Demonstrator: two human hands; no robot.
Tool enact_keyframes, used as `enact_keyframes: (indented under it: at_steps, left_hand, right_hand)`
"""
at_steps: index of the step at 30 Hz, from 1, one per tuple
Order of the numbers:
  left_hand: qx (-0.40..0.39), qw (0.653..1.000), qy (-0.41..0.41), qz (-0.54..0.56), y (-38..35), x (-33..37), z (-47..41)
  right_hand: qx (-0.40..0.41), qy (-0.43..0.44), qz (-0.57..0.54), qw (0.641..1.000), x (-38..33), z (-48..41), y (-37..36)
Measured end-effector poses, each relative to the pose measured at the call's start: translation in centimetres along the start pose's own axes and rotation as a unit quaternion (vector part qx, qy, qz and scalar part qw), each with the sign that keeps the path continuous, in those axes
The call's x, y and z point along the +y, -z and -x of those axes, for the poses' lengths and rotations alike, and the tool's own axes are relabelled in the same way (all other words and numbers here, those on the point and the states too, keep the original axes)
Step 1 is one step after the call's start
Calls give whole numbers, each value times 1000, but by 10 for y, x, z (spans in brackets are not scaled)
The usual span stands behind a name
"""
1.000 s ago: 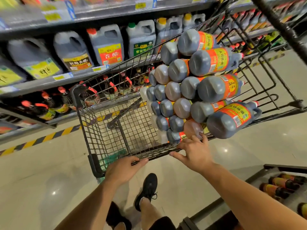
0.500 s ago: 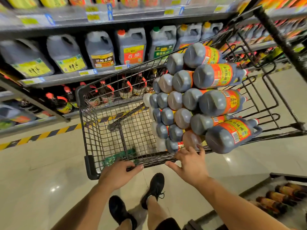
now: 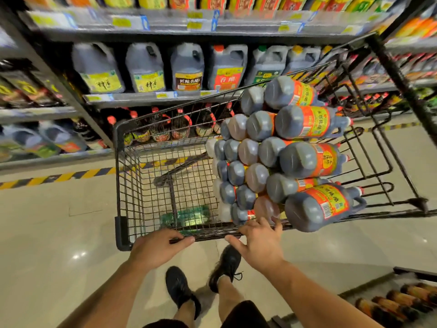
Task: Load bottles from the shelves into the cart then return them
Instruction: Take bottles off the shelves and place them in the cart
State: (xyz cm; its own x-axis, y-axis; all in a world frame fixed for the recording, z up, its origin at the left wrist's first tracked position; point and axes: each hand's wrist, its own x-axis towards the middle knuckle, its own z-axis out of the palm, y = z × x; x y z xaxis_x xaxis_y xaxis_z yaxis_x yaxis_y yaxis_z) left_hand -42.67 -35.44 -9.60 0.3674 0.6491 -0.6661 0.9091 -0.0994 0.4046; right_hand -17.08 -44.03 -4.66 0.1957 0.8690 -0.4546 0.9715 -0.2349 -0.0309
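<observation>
Twenty-odd bottles [image 3: 309, 159]: lying stacked, bases toward camera, right side of cart [image 3: 117, 147].
Shelf jugs [image 3: 227, 69]: six counted; labels "香醋", "匠酿香醋".
Left grip [image 3: 157, 248]: clamped on cart rim.
Right grip [image 3: 260, 242]: fingers apart, at rim.

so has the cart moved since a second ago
Yes. The cart rolled left: its far corner went from below the brown-label jug to the yellow-label jug.

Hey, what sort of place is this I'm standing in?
Most likely a supermarket aisle. A wire cart stacked with dark bottles stands before long shelves. The shelf edges carry price tags, and rows of big labelled jugs fill them.
</observation>
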Motion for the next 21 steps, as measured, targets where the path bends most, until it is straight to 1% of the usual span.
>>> enact_keyframes:
  at_steps: [4,11,14,17,21]
  left_hand:
    - [22,1000,16,-5,2,-26,19]
    - [106,992,65,5,5,-70,50]
    - [110,990,90,-17,8,-87,60]
    - [125,985,122,7,9,-105,68]
    - [134,981,135,24,14,-132,75]
  right_hand:
    - [-17,11,13,1000,-29,6,-3]
    - [-55,28,-1,998,-87,8,-4]
    - [-57,40,-10,998,-110,8,-4]
    - [-64,53,-12,996,-133,9,-3]
    - [-79,62,-9,995,-162,8,-5]
